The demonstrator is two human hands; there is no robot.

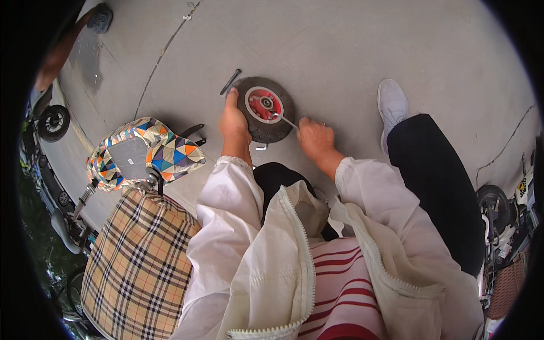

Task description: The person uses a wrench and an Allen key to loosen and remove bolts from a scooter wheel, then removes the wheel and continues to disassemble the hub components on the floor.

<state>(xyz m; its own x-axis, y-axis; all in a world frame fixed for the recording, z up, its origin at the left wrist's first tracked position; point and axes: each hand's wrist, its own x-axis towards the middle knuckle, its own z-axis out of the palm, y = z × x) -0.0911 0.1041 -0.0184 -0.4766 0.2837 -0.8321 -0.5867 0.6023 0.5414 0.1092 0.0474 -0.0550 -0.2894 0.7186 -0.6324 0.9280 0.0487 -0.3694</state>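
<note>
A small wheel (281,89) with a black tyre and a red hub is tilted face-up in front of me. My left hand (234,126) grips its left side, thumb over the tyre. My right hand (317,140) is closed around a thin silver wrench-like tool (288,121), whose far end meets the red hub near the centre bearing. The tool's exact kind is too small to tell. A long dark bolt (230,81) lies on the ground by the wheel's upper left edge. Just below the tyre shows a small bent metal piece (261,148), partly hidden.
Grey concrete ground (334,45) with cracks surrounds the wheel. To my left are a colourful patterned scooter cover (180,152) and a plaid-covered seat (139,266). My right shoe (392,105) stands at the right. Parked two-wheelers (496,209) line both sides; another person's foot (100,18) is at upper left.
</note>
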